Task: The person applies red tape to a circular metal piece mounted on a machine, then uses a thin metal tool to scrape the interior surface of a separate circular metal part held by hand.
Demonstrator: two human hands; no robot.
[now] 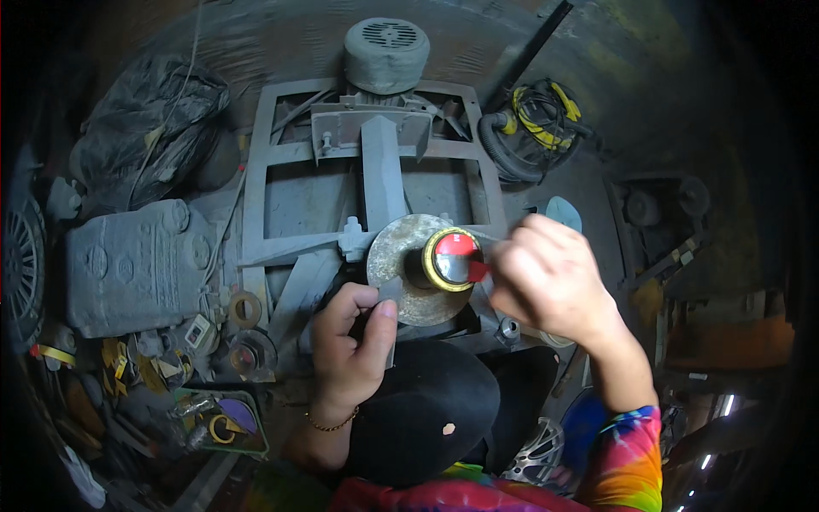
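Note:
A round dusty metal disc (397, 273) lies in front of me. On it stands a short dark cylinder with a gold rim (439, 282). Its round top is partly covered by red film (454, 247), and a shiny silvery area shows where the film is off. A loose red flap (479, 271) lifts from the right side and reaches my right hand (546, 277), which is closed on it and slightly blurred. Left of the cylinder, my left hand (354, 337) pinches a thin flat grey piece (390, 296) between thumb and fingers, over the disc's near edge.
A dusty metal frame with a motor (386, 55) stands beyond the disc. At left are a grey toolbox case (141, 269), a black plastic bag (153, 128), a tape roll (246, 310) and a tray of odds and ends (256, 431). A black-and-yellow hose (546, 119) lies far right.

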